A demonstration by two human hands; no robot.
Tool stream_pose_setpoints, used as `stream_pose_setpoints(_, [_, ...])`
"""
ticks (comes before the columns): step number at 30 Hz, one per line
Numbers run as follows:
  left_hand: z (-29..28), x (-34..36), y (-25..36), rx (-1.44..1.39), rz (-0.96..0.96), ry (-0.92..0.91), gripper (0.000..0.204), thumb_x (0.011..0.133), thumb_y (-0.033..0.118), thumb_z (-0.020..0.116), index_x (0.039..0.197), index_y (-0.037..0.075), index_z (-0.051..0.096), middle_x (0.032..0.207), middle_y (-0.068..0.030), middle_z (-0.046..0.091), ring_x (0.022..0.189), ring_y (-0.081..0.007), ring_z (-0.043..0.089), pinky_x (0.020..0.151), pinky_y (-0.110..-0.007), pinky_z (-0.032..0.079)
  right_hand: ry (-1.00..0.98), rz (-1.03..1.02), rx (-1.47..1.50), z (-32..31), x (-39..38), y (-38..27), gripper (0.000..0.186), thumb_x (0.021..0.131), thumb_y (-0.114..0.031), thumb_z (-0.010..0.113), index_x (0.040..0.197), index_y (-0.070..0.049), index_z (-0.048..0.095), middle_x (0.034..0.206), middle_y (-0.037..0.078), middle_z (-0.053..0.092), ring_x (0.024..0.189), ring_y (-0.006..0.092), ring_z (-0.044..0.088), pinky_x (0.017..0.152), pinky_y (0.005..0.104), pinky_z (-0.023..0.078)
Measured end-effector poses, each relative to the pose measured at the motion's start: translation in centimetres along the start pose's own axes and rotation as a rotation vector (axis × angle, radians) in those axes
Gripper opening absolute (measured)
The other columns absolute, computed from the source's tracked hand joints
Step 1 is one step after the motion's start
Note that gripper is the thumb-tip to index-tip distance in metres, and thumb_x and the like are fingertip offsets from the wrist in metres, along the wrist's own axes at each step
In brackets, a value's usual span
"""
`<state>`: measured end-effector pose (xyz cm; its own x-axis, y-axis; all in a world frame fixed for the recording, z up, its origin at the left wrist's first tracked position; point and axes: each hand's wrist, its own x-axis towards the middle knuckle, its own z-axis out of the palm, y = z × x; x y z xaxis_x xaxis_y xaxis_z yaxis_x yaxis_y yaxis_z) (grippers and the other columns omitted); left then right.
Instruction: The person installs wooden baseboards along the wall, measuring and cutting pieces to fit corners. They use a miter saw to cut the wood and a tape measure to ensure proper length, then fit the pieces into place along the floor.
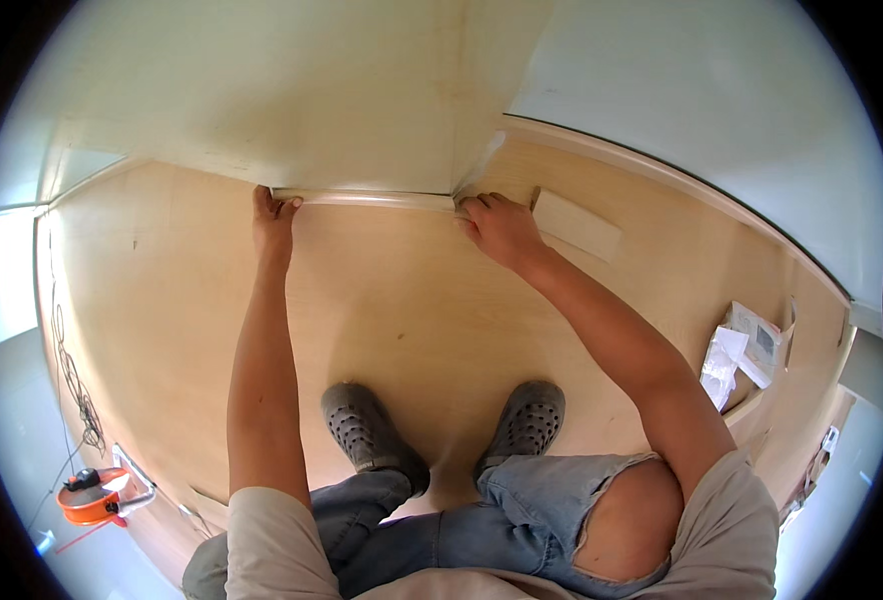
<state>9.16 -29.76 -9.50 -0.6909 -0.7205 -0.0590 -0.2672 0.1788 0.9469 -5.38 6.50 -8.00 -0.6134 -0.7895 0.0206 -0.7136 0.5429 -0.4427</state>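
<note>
A narrow, pale skirting strip (374, 200) lies along the foot of a pale projecting wall (342, 110), between two corners. My left hand (275, 228) is closed at its left end, the thumb pressed against the strip and the fingers around the corner. At the opposite end, my right hand (505, 230) is bent with its fingertips on the strip at the right corner. Part of the right fingers is hidden behind the hand. Just right of that hand, a short flat board (577, 224) rests on the wood-look floor (392, 290).
Skirting (682, 178) runs along the right wall. An open box (757, 345) with white wrapping stands on the right. On the far left, a loose black cable (74, 375) trails toward an orange reel (90, 506). My grey clogs (372, 425) are planted below my hands.
</note>
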Motion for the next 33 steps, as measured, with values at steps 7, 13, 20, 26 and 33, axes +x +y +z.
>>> stream_pose_setpoints(7, [0.4,-0.6,1.0,0.033,-0.047,-0.014,0.062,0.091,0.001,0.071,0.145,0.002,0.039,0.131,-0.0101,0.06,0.118,-0.0182,0.057,0.103,-0.031,0.043,0.182,0.216,-0.116,-5.1,-6.4,8.0,0.038,0.085,-0.021,0.071,0.12,-0.009,0.064,0.118,0.011,0.064,0.114,0.0308,0.06,0.088,0.0451,0.055])
stream_pose_setpoints(13, [-0.3,-0.8,0.1,0.02,-0.019,0.0,0.062,0.095,0.003,0.067,0.148,0.003,0.035,0.133,-0.01,0.058,0.119,-0.0179,0.056,0.104,-0.031,0.042,-0.086,0.473,-0.111,-9.0,-9.8,11.3,0.043,0.076,-0.023,0.08,0.113,-0.008,0.066,0.112,0.01,0.064,0.115,0.0302,0.059,0.087,0.0447,0.055])
stream_pose_setpoints(20, [0.5,-1.9,2.6,0.075,-0.096,-0.003,0.061,0.097,0.007,0.066,0.15,0.002,0.034,0.134,-0.0096,0.057,0.121,-0.017,0.055,0.106,-0.031,0.041,0.054,0.204,-0.041,-10.4,-7.2,10.4,0.014,0.082,-0.015,0.074,0.094,-0.009,0.071,0.103,0.004,0.064,0.103,0.0265,0.06,0.083,0.0414,0.054])
stream_pose_setpoints(26, [0.3,-1.8,2.3,0.132,-0.071,0.025,0.062,0.096,0.009,0.068,0.149,0.001,0.036,0.132,-0.0105,0.059,0.122,-0.0184,0.056,0.106,-0.032,0.041,0.069,-0.107,-0.128,-9.8,-0.8,7.6,0.012,0.085,-0.015,0.07,0.097,-0.013,0.073,0.101,0.002,0.065,0.101,0.0247,0.059,0.084,0.038,0.054])
stream_pose_setpoints(33, [0.0,-1.6,1.5,0.095,-0.065,0.021,0.064,0.096,0.009,0.068,0.15,0.001,0.034,0.136,-0.0132,0.058,0.125,-0.02,0.055,0.108,-0.033,0.04,0.062,-0.202,-0.192,-7.4,3.3,5.9,0.013,0.088,-0.017,0.066,0.098,-0.012,0.072,0.114,0.004,0.067,0.122,0.0259,0.057,0.093,0.0389,0.053])
